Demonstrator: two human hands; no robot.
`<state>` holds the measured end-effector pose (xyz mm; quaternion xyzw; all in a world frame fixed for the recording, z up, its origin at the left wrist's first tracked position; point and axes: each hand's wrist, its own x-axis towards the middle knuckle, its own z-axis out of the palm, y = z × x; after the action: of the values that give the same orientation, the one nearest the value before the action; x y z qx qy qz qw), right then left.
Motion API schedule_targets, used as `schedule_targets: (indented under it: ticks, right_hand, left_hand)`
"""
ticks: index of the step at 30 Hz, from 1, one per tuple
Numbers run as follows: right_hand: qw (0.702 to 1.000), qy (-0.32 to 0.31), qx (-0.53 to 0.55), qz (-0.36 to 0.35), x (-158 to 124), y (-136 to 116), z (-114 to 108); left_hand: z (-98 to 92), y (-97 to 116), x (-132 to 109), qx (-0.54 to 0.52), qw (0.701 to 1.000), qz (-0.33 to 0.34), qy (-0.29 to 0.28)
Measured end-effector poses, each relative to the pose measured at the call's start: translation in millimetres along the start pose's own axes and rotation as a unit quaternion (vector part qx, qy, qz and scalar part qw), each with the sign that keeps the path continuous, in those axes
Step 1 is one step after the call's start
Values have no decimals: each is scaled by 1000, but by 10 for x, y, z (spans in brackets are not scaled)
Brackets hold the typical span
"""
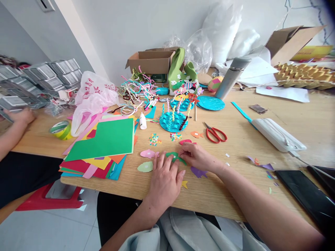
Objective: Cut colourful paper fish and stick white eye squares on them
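Observation:
My left hand (165,176) lies with its fingers stretched out, the fingertips on a dark green paper fish (173,156) that has a small white square on it. My right hand (200,157) is pinched at the right end of that fish; what sits between its fingertips is hidden. Just beyond the right hand is a red paper fish (186,142). Around the hands lie a pink fish (148,153), a light green fish (145,167), a purple fish (198,172) and an orange fish (195,134). A yellow fish tail (184,184) shows beside my left hand.
Red-handled scissors (216,134), a white glue bottle (142,121) and a blue disc with twisted stems (171,122) stand beyond the fish. Coloured paper (112,139) is stacked left. A steel bottle (232,78), power strip (278,134) and phone (305,191) are right. Another person's hand (22,116) is far left.

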<state>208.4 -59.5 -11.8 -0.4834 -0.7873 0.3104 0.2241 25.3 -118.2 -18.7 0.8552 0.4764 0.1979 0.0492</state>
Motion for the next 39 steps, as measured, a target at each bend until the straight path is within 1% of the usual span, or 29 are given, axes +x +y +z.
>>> schedule_targets:
  ticks: [7, 15, 23, 39]
  right_hand:
    - [1000, 2, 2, 4, 2, -19, 3]
    - [1000, -1, 13, 11, -2, -1, 14]
    - [1000, -7, 5, 13, 1, -26, 5]
    - [999, -15, 28, 27, 1, -57, 5]
  left_hand:
    - [1, -4, 0, -11, 1000, 2, 9]
    - [11, -4, -3, 1, 1000, 0, -1]
    - [4, -1, 8, 4, 1000, 0, -2]
    - [6, 2, 5, 9, 1000, 0, -9]
